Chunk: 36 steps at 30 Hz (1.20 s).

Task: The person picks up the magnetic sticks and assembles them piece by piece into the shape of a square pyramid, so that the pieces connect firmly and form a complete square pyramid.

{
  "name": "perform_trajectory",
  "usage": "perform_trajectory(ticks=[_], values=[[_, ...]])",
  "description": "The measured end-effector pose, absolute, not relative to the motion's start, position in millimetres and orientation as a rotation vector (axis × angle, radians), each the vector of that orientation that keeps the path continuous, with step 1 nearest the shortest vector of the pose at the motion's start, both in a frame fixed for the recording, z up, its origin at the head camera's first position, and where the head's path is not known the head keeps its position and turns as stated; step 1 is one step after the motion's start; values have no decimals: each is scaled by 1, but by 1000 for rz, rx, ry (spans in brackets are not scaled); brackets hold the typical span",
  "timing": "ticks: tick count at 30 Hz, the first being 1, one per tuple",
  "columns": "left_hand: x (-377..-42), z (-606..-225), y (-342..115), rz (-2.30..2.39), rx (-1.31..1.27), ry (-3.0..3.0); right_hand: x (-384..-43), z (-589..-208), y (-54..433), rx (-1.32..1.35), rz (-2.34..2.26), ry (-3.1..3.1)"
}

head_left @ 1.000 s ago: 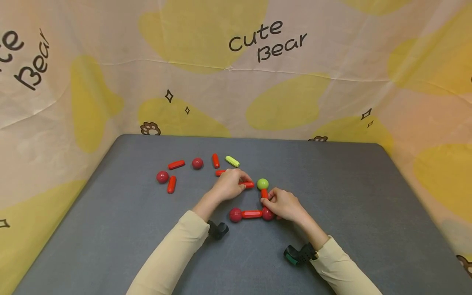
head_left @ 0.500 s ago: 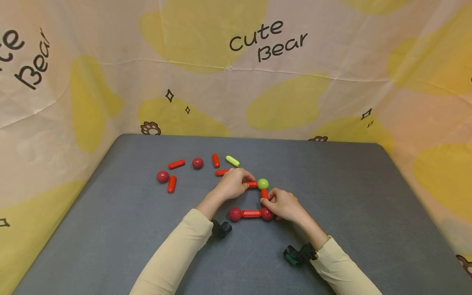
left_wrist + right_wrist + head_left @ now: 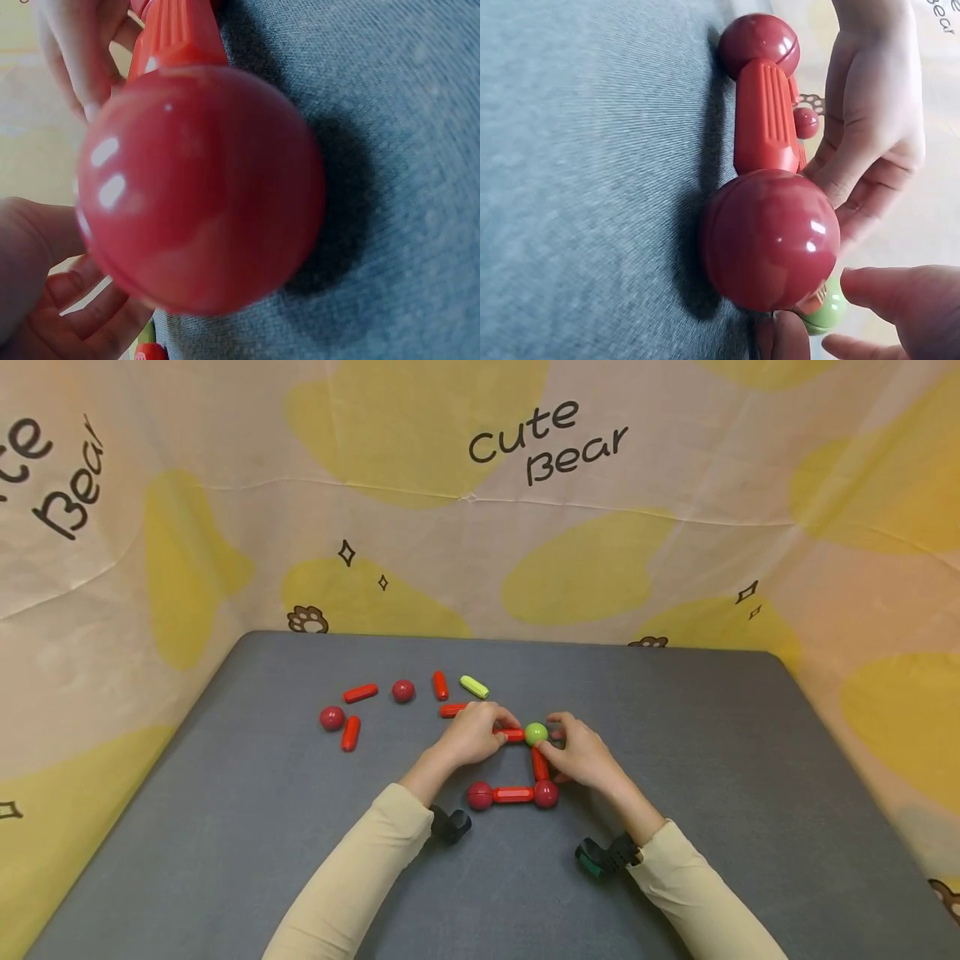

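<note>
Left hand (image 3: 471,732), centre of the frame: thumb and fingers pinching a held rod (image 3: 513,736), red, its far end against the green ball (image 3: 536,733).

Right hand (image 3: 583,753), right of centre: thumb and forefinger apart, bent about the right side of the green ball; whether they grip it, I cannot tell.

Joined pieces, centre: the green ball; a side rod (image 3: 541,767), red, running down from it to the corner ball (image 3: 546,794), dark red; a lower rod (image 3: 513,795), red, lying crosswise from there to the end ball (image 3: 480,795), dark red.

Loose pieces, left and upper centre of the frame: a green rod (image 3: 474,687); an upper rod (image 3: 440,686), red, just left of it; a rear rod (image 3: 452,711), red, partly behind the left hand; a far ball (image 3: 403,691), red; a slanted rod (image 3: 361,693), red; a left ball (image 3: 332,718), red, just beside a near rod (image 3: 350,733), red.

Support: grey table (image 3: 712,760). Backdrop: patterned cloth (image 3: 420,435), lettered "Cute Bear", across the top of the frame.

Worn: pale sleeves (image 3: 352,877); black wrist cameras (image 3: 602,857).
</note>
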<state>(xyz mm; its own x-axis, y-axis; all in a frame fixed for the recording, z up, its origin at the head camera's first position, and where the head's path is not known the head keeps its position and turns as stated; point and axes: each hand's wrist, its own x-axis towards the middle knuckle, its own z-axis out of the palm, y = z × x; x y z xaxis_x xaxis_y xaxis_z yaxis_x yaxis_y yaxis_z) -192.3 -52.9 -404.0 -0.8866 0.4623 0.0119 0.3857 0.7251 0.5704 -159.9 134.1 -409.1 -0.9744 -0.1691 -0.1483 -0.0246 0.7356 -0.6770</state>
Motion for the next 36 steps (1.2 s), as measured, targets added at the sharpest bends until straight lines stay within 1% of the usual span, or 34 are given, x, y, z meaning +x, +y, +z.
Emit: perform_trajectory(ticks=[9, 23, 31, 36], values=[[-192, -404, -53, 874, 708, 2790, -170, -411, 129, -218, -1007, 2816], [-193, -405, -59, 938, 744, 2770, -172, -415, 128, -229, -1025, 2820], [-192, -391, -82, 1065, 656, 2800, -171, -415, 129, -238, -1017, 2831], [-200, -386, -107, 1200, 518, 2918, -169, -415, 130, -251, -1014, 2836]])
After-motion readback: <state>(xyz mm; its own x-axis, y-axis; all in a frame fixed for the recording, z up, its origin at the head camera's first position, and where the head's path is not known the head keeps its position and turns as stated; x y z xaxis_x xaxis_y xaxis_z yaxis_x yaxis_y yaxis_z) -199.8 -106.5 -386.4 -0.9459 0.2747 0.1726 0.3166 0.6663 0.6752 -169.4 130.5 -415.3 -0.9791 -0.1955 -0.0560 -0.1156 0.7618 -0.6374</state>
